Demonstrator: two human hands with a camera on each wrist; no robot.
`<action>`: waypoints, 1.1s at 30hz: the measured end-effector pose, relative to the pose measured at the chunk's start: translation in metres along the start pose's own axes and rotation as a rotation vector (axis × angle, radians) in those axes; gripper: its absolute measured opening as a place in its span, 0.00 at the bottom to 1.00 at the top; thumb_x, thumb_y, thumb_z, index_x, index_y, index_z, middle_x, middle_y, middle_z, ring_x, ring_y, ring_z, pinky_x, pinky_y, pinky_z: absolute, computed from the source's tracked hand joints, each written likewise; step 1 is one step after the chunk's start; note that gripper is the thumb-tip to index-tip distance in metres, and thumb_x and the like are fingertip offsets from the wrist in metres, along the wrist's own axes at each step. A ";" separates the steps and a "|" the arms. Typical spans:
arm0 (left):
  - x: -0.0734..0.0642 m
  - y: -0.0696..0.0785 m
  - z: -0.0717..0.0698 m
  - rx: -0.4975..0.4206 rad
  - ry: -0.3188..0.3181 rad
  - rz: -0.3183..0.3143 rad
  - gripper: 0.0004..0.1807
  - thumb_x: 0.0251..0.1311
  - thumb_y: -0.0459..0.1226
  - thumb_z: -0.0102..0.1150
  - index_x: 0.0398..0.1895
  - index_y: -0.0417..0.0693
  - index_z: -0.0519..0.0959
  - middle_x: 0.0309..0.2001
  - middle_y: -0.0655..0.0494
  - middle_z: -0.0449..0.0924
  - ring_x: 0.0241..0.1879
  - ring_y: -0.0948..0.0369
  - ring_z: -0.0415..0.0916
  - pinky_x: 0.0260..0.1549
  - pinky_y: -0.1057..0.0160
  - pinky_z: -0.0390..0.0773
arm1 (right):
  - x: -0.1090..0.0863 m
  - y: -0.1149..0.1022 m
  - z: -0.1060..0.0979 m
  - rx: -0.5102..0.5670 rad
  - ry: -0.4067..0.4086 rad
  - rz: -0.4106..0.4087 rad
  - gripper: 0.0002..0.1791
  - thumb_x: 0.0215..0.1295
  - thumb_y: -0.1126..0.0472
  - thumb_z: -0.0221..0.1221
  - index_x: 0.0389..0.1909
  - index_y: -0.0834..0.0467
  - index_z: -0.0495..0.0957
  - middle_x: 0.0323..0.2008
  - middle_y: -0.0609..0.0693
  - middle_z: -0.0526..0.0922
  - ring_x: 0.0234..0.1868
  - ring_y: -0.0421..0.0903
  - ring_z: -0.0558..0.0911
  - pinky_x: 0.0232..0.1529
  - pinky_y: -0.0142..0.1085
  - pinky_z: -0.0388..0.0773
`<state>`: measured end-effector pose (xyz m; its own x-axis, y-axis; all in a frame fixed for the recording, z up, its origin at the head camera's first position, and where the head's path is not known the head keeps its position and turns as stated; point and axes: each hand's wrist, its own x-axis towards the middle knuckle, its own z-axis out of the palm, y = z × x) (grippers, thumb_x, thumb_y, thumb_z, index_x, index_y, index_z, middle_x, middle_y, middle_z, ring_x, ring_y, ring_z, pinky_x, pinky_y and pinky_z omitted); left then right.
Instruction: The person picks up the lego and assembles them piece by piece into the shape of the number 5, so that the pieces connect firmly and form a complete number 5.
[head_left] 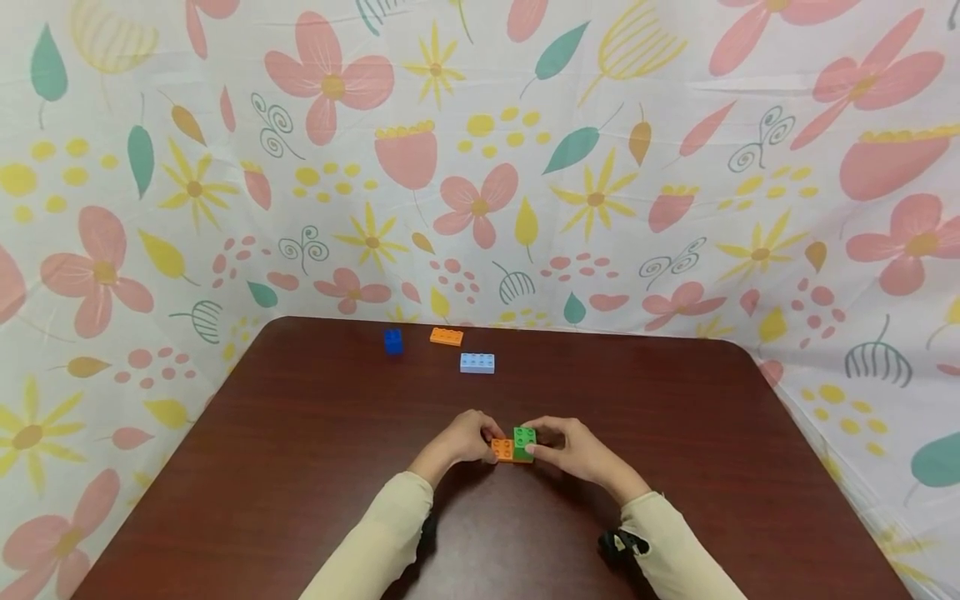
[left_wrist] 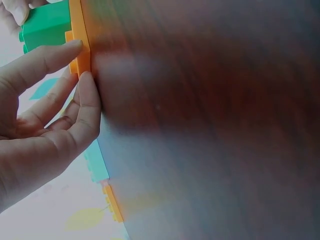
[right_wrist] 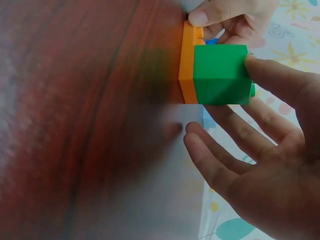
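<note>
A flat orange building brick (head_left: 502, 450) lies on the dark table in front of the person. On its right half sits a taller green brick (head_left: 524, 440), flush against it in the right wrist view. The left hand (head_left: 471, 437) pinches the left end of the orange brick between thumb and fingers. The right hand (head_left: 576, 451) holds the green brick, its thumb (right_wrist: 272, 70) on the near top edge and fingers behind. In the right wrist view, the lower fingers of that hand are spread away from the bricks.
Toward the back edge of the brown table (head_left: 337, 400) lie a dark blue brick (head_left: 393, 341), a flat orange brick (head_left: 447, 336) and a light blue brick (head_left: 477, 363). A flower-print cloth (head_left: 480, 167) hangs behind the table.
</note>
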<state>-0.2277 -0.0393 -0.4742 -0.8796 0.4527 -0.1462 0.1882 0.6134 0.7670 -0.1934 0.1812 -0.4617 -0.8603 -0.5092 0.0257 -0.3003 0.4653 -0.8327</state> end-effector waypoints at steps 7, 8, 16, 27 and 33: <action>0.000 -0.004 0.000 0.018 -0.001 0.026 0.15 0.41 0.25 0.72 0.36 0.42 0.86 0.30 0.54 0.74 0.32 0.60 0.69 0.29 0.65 0.74 | 0.002 0.016 0.009 0.035 0.031 -0.014 0.19 0.67 0.59 0.60 0.57 0.57 0.75 0.50 0.56 0.80 0.51 0.52 0.80 0.44 0.33 0.79; 0.001 -0.004 -0.001 0.015 -0.001 0.021 0.15 0.41 0.26 0.73 0.36 0.42 0.86 0.31 0.54 0.74 0.32 0.60 0.69 0.30 0.65 0.74 | 0.002 0.016 0.009 0.040 0.035 -0.022 0.18 0.67 0.59 0.60 0.57 0.58 0.75 0.51 0.56 0.80 0.52 0.52 0.80 0.45 0.33 0.79; 0.000 0.000 -0.001 0.014 -0.007 -0.015 0.17 0.41 0.26 0.73 0.39 0.42 0.85 0.33 0.52 0.76 0.33 0.61 0.70 0.29 0.65 0.75 | 0.000 0.011 0.008 0.012 0.069 -0.015 0.18 0.67 0.60 0.60 0.57 0.58 0.75 0.52 0.56 0.79 0.52 0.52 0.78 0.44 0.37 0.78; 0.003 -0.004 0.001 0.014 -0.009 -0.023 0.17 0.41 0.26 0.74 0.39 0.43 0.85 0.33 0.53 0.75 0.33 0.61 0.70 0.29 0.65 0.75 | 0.002 0.015 0.010 0.105 0.051 0.024 0.18 0.67 0.61 0.59 0.57 0.60 0.74 0.54 0.59 0.77 0.54 0.55 0.77 0.43 0.34 0.78; 0.002 -0.003 0.001 0.019 -0.008 -0.019 0.17 0.41 0.25 0.74 0.39 0.42 0.85 0.33 0.53 0.75 0.33 0.61 0.69 0.29 0.66 0.75 | 0.000 0.015 0.013 0.180 0.063 0.074 0.20 0.68 0.60 0.59 0.59 0.60 0.72 0.55 0.60 0.76 0.54 0.56 0.77 0.44 0.38 0.79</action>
<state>-0.2296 -0.0396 -0.4771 -0.8796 0.4458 -0.1661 0.1795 0.6343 0.7520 -0.1923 0.1792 -0.4816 -0.9029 -0.4297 -0.0097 -0.1615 0.3602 -0.9188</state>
